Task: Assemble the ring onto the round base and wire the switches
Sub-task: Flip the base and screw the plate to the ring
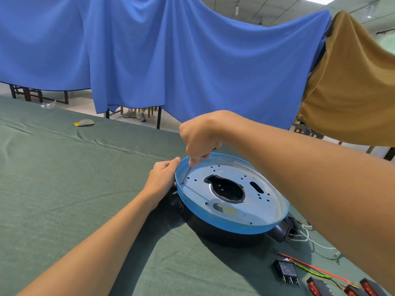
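Observation:
A black round base (213, 228) sits on the green cloth, topped by a metal ring plate with a blue-filmed rim (224, 224). My left hand (162, 177) rests against the rim's left edge, thumb on top. My right hand (201, 137) hovers above the plate, closed around a thin screwdriver (186, 175) whose tip meets the plate near its left edge. A black switch (287, 271) lies at the lower right, with red switches (316, 286) beside it. Red, yellow-green and white wires (314, 269) trail nearby.
The green-covered table (64, 178) stretches left and back. A small grey and yellow item (84, 123) and clear plastic (48, 104) lie far left. Blue and tan drapes hang behind, with chair legs and a person's shoes under them.

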